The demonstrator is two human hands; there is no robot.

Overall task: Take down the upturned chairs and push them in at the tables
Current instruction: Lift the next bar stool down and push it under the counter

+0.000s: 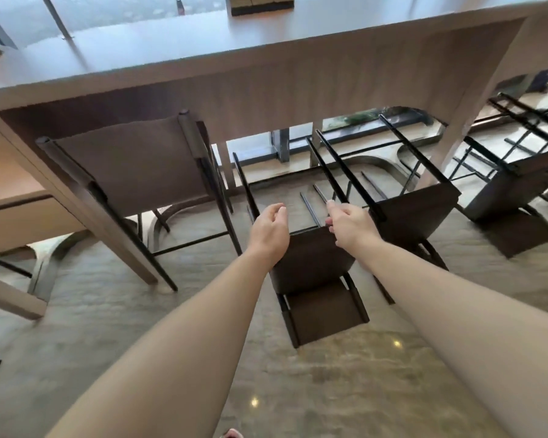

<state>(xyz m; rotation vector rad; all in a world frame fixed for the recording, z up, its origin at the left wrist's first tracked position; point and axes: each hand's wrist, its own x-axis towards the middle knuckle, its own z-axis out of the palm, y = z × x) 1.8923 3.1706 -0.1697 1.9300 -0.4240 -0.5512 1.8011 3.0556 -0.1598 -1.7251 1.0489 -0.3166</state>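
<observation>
One upturned brown chair [314, 263] points thin black legs [247, 184] up; left hand [271, 229] open beside them, right hand [350, 224] unclear.

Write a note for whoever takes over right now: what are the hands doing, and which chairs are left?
Left hand: open, holding nothing, beside the nearest upturned chair.
Right hand: at one of its legs; grip unclear.
Done: one upright chair is pushed in at the table.
Left: turn the nearest chair over and push it in, then the second upturned chair and third upturned chair on its right.
</observation>
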